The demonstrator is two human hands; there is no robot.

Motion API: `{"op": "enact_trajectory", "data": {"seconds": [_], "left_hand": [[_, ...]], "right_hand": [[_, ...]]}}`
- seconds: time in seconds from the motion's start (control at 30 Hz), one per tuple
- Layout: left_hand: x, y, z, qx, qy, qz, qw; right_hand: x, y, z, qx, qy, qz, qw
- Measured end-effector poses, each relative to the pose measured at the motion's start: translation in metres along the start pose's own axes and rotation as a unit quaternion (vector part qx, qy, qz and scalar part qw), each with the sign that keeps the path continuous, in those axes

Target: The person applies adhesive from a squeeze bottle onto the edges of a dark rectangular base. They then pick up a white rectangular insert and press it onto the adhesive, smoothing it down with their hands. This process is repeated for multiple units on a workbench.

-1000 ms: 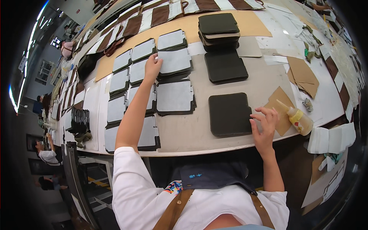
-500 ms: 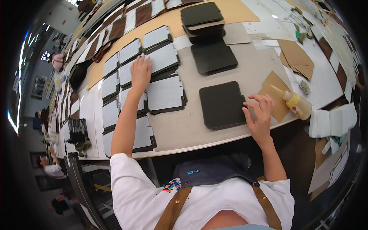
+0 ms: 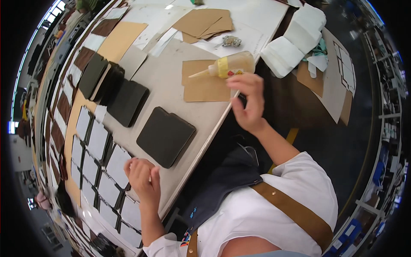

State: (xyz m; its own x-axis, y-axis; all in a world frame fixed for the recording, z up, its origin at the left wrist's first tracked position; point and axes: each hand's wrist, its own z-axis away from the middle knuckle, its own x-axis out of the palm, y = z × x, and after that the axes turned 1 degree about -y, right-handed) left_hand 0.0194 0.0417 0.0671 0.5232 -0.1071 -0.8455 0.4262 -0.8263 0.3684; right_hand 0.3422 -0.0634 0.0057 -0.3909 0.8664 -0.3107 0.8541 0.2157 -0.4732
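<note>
My left hand [image 3: 144, 176] is over the near edge of several white-faced, black-edged panels [image 3: 117, 165] laid in rows. Its fingers are loosely curled, the thumb stands off, and I see nothing in it. Just to its right on the table lies a dark, flat, notched panel or short stack [image 3: 166, 136]. By the table's front edge my right hand [image 3: 249, 103] hovers with bent fingers and a gap to the thumb, holding nothing visible. Beyond its fingertips a squeeze bottle [image 3: 234, 65] with a long pale nozzle lies on a brown card sheet [image 3: 199, 92].
Taller dark stacks [image 3: 96, 79] and another dark stack [image 3: 128, 100] stand farther back. Brown card pieces [image 3: 205, 23] and a small crumpled lump [image 3: 231, 41] lie beyond the bottle. White folded pads [image 3: 284, 55] sit off the table's right side.
The view has swung to the right. My left hand has drawn back from the middle of the white-faced panels to their near side. My right hand has left the dark panel and come near the bottle.
</note>
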Motion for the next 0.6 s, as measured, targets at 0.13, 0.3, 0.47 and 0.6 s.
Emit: {"op": "enact_trajectory", "data": {"seconds": [0.13, 0.3, 0.47, 0.6], "left_hand": [[0.027, 0.015, 0.014, -0.021, -0.012, 0.056, 0.998], [0.05, 0.021, 0.022, -0.063, 0.008, 0.118, 0.991], [0.061, 0.027, 0.027, -0.071, 0.032, 0.111, 0.991], [0.065, 0.026, 0.029, -0.079, 0.047, 0.134, 0.987]], "right_hand": [[-0.066, 0.057, -0.001, 0.063, 0.091, 0.166, 0.98], [-0.111, 0.108, 0.006, 0.119, -0.053, 0.339, 0.932], [-0.095, 0.104, 0.009, 0.101, -0.15, 0.441, 0.879], [-0.104, 0.125, 0.008, 0.105, -0.124, 0.445, 0.881]]}}
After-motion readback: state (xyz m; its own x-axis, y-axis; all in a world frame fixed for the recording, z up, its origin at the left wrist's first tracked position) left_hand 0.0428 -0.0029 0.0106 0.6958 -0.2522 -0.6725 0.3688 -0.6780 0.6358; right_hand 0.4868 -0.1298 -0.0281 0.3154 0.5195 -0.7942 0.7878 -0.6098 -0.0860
